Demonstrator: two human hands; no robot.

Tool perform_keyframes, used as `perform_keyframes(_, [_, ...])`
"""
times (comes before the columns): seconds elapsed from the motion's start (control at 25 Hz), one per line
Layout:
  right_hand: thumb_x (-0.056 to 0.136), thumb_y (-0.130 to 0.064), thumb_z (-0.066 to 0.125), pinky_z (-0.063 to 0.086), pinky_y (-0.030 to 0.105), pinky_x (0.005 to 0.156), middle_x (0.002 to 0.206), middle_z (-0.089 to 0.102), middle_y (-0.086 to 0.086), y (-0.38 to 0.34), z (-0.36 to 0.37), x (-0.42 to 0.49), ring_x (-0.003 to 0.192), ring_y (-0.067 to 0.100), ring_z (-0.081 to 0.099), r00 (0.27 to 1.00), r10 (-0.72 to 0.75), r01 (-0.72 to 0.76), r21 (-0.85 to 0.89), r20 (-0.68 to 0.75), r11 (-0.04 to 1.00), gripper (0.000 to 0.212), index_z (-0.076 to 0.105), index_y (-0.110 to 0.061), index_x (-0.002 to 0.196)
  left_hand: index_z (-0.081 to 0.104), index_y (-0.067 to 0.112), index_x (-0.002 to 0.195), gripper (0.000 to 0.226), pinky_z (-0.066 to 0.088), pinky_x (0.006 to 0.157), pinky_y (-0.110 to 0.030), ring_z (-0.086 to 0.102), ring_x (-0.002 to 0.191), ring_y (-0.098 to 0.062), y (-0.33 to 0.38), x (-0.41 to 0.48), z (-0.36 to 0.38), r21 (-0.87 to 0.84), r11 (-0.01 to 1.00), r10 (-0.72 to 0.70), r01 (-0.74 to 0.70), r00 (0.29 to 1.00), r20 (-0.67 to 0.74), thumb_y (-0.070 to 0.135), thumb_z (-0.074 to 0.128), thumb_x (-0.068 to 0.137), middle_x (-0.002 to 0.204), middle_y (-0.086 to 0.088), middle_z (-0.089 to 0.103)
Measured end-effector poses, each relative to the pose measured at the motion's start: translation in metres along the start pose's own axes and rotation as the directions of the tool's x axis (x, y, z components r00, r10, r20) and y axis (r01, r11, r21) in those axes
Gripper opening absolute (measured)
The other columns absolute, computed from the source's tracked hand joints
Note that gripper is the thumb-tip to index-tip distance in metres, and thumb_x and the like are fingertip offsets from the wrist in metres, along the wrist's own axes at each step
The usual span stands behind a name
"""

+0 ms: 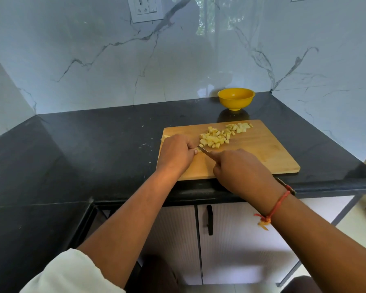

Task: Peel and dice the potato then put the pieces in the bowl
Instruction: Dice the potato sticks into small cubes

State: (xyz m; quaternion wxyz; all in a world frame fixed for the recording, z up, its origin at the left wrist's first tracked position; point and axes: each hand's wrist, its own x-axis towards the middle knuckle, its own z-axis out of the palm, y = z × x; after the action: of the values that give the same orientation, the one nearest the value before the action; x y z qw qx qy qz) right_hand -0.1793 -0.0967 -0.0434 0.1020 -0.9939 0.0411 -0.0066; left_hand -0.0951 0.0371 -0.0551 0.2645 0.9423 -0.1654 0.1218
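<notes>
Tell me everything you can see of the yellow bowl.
The yellow bowl is small, round, glossy, plastic by its look, with a short foot. It stands upright on the black counter near the marble wall, beyond the far edge of the cutting board, apart from it. What shows of its inside holds no pieces. Only the counter touches it.

Wears a loose cream-white sleeve on the left upper arm, at 7 o'clock; leaves both forearms bare. Carries a thin red thread band round the right wrist, at 4 o'clock, knotted on its lower side, with frayed yellow-orange ends hanging. Shows dark brown trousers at 6 o'clock.
</notes>
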Motion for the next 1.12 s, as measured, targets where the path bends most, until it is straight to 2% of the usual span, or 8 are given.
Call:
perform_keyframes(0.08, [0.102, -0.025, 0.044, 0.057, 0.038, 0.085, 0.101, 0.058, 0.005, 0.006, 0.001, -0.01, 0.095, 0.022, 0.06, 1.0, 0.002, -0.002, 0.002, -0.006, 1.0, 0.052, 0.037, -0.041, 0.151, 0.078, 0.017, 0.097, 0.015, 0.041, 0.079, -0.021, 0.057, 0.083, -0.006, 0.0, 0.0, 0.001, 0.012, 1.0, 0.004, -0.004, 1.0, -0.008, 0.029, 0.071, 0.091, 0.095, 0.003, 0.074])
perform_keyframes(0.24, [0.103, -0.022, 0.049, 0.056, 0.038, 0.083, 0.109, 0.057, 0.004, 0.013, 0.002, -0.014, 0.103, 0.025, 0.061, 0.998, 0.007, -0.013, -0.108, -0.062, 0.994, 0.063, 0.023, -0.047, 0.154, 0.078, 0.02, 0.099, 0.014, 0.043, 0.08, -0.02, 0.056, 0.08, -0.002, -0.004, -0.008, 0.004, -0.026, 0.998, 0.057, -0.059, 0.997, -0.059, 0.029, 0.07, 0.091, 0.094, 0.006, 0.073])
perform_keyframes(0.36, [0.104, -0.026, 0.046, 0.056, 0.038, 0.082, 0.117, 0.06, 0.004, 0.019, 0.002, -0.006, 0.101, 0.024, 0.061, 0.993, 0.027, -0.035, -0.074, -0.113, 0.997, 0.058, 0.026, -0.051, 0.152, 0.076, 0.02, 0.104, 0.017, 0.044, 0.081, -0.018, 0.058, 0.085, -0.002, -0.006, -0.013, 0.006, -0.037, 0.996, 0.078, -0.082, 0.992, -0.102, 0.029, 0.071, 0.091, 0.099, 0.007, 0.071])
perform_keyframes(0.52, [0.103, -0.034, 0.042, 0.059, 0.037, 0.077, 0.109, 0.067, 0.002, 0.027, -0.007, -0.008, 0.086, 0.017, 0.062, 0.989, 0.026, -0.015, 0.077, -0.147, 0.997, 0.047, 0.042, -0.051, 0.146, 0.074, 0.022, 0.112, 0.022, 0.046, 0.083, -0.017, 0.06, 0.089, -0.003, -0.005, -0.014, 0.004, -0.071, 0.996, 0.046, -0.051, 0.996, -0.07, 0.028, 0.071, 0.091, 0.105, 0.008, 0.071])
perform_keyframes(0.64, [0.101, -0.034, 0.045, 0.059, 0.034, 0.076, 0.11, 0.069, 0.0, 0.023, -0.009, -0.015, 0.081, 0.013, 0.061, 0.981, 0.016, 0.01, 0.129, -0.194, 0.992, 0.046, 0.046, -0.047, 0.145, 0.073, 0.023, 0.115, 0.025, 0.048, 0.084, -0.018, 0.062, 0.091, -0.003, -0.007, -0.014, 0.002, -0.11, 0.994, 0.014, -0.018, 0.999, -0.037, 0.024, 0.07, 0.091, 0.107, 0.009, 0.071])
perform_keyframes(0.88, [0.102, -0.031, 0.044, 0.06, 0.033, 0.074, 0.09, 0.062, -0.002, 0.01, -0.004, -0.014, 0.074, 0.012, 0.06, 0.984, 0.047, -0.025, 0.129, -0.174, 0.991, 0.046, 0.045, -0.045, 0.146, 0.073, 0.022, 0.112, 0.021, 0.049, 0.089, -0.021, 0.063, 0.096, -0.005, -0.009, -0.014, 0.001, -0.162, 0.987, 0.002, -0.006, 1.0, -0.027, 0.022, 0.071, 0.091, 0.107, 0.007, 0.07])
perform_keyframes(1.04, [0.102, -0.032, 0.045, 0.06, 0.034, 0.076, 0.091, 0.062, -0.002, 0.011, -0.006, -0.017, 0.077, 0.013, 0.06, 0.984, 0.056, -0.039, 0.102, -0.167, 0.994, 0.045, 0.046, -0.044, 0.145, 0.074, 0.022, 0.111, 0.021, 0.051, 0.092, -0.025, 0.063, 0.097, -0.006, -0.011, -0.012, 0.003, -0.164, 0.986, 0.003, -0.01, 0.999, -0.043, 0.022, 0.072, 0.09, 0.107, 0.007, 0.071])
perform_keyframes(1.12, [0.101, -0.031, 0.046, 0.06, 0.035, 0.076, 0.092, 0.063, -0.001, 0.011, -0.006, -0.015, 0.077, 0.014, 0.061, 0.988, 0.051, -0.034, 0.114, -0.146, 0.993, 0.046, 0.046, -0.044, 0.145, 0.074, 0.022, 0.11, 0.021, 0.049, 0.091, -0.022, 0.063, 0.096, -0.005, -0.011, -0.011, 0.004, -0.169, 0.986, -0.003, -0.005, 0.999, -0.047, 0.022, 0.072, 0.09, 0.107, 0.007, 0.071])
